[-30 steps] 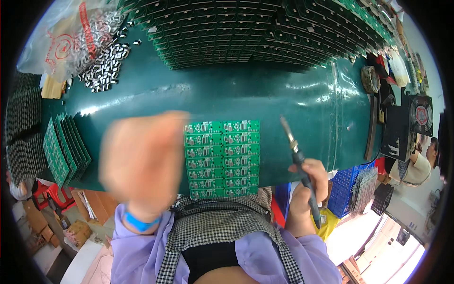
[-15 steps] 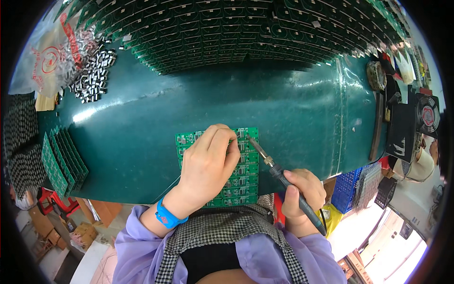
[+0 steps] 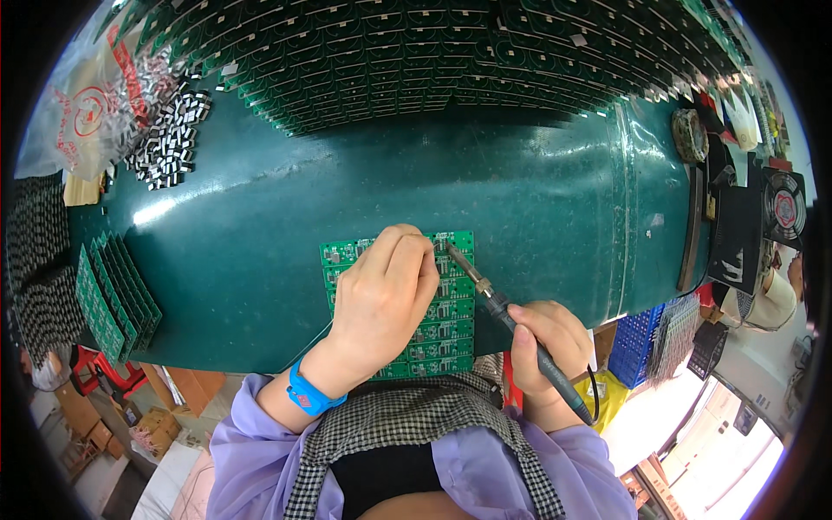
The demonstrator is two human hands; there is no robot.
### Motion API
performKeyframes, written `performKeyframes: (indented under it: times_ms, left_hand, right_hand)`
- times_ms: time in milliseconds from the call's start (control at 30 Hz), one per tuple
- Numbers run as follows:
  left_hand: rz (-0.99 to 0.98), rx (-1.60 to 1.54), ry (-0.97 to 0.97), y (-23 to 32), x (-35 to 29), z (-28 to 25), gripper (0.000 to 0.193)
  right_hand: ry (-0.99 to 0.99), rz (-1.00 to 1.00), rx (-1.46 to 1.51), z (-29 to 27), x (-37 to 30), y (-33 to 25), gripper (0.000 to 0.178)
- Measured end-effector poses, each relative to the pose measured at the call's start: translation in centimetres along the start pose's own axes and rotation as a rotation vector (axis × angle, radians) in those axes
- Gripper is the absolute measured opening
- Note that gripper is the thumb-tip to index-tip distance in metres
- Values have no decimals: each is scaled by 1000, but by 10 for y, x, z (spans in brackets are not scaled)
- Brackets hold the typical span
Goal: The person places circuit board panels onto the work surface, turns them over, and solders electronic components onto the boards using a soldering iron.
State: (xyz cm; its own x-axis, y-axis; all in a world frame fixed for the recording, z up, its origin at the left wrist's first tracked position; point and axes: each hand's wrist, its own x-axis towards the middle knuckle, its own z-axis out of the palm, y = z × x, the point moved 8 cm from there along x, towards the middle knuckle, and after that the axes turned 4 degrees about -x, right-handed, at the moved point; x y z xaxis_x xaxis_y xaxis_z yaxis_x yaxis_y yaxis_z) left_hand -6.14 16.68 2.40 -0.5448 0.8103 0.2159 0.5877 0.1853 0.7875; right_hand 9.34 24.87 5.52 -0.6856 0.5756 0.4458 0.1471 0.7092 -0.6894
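A soldering iron (image 3: pixel 500 305) with a dark grip is held in my right hand (image 3: pixel 552 344), its tip slanting up and left onto the top row of a green circuit board panel (image 3: pixel 447 331). My left hand (image 3: pixel 381 286) rests over the panel's left half, thumb and fingers pinched close to the tip. A thin strand of solder wire (image 3: pixel 314 340) trails out from beneath that hand, near the blue wristband; its end at the fingertips is hidden. The panel lies flat at the table's near edge, divided into several rows of small boards with components.
Stacked green boards (image 3: pixel 390 69) span the far side. At left, more boards (image 3: pixel 113 295) stand upright, below a pile of small metallic parts (image 3: pixel 173 143) and a clear plastic bag (image 3: pixel 87 113). On the right are a tape roll (image 3: pixel 690 136), a fan (image 3: pixel 784 210) and a blue crate (image 3: pixel 637 342).
My right hand and the soldering iron have shifted slightly left and up, bringing the tip nearer the left fingertips. My left hand stays almost still, and the panel keeps its place.
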Motion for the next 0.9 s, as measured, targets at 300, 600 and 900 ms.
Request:
performKeyframes:
  times_ms: [300, 600, 900]
  left_hand:
    - [34, 66, 8, 4, -1, 3, 19]
    - [-47, 9, -91, 2, -5, 2, 15]
    - [-23, -21, -51, 3, -15, 2, 18]
  right_hand:
    - [36, -41, 9, 1, -3, -4, 10]
    - [27, -19, -6, -5, -11, -7, 9]
    - [36, -29, -8, -9, -18, -6, 11]
